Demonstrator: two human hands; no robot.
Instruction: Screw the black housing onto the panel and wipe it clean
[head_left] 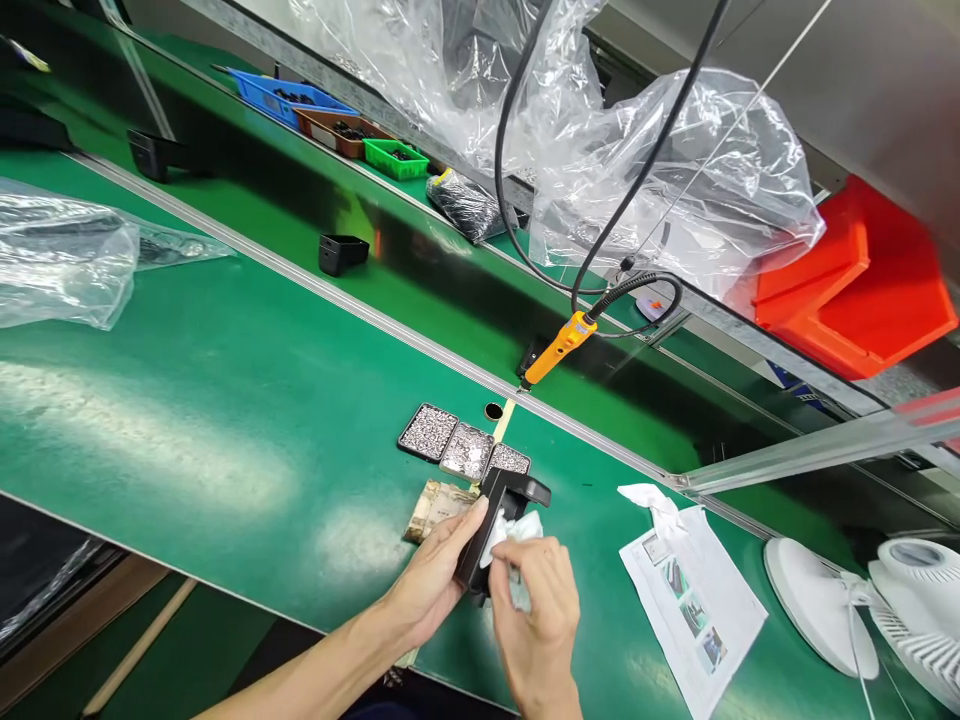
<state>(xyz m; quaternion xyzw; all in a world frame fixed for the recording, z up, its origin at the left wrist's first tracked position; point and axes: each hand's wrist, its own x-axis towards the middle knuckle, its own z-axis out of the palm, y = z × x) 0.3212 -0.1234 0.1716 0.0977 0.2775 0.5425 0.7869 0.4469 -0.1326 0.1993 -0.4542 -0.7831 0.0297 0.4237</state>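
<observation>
My left hand (431, 580) grips a black plastic housing (501, 510) at the near edge of the green table (225, 420), tilting it upright. My right hand (538, 610) pinches a white cloth (517, 530) and presses it against the housing's side. Both hands are closed, touching the same part. Just behind them lie three small black trays of screws (465, 448) and a brownish packet (435, 505).
An orange electric screwdriver (559, 345) hangs on a black cable over the conveyor rail. A printed sheet (694, 600) and a crumpled white wipe (649, 497) lie right. White fan (862, 600) at far right. Clear plastic bags, a red bin (855, 275) and coloured parts bins stand behind.
</observation>
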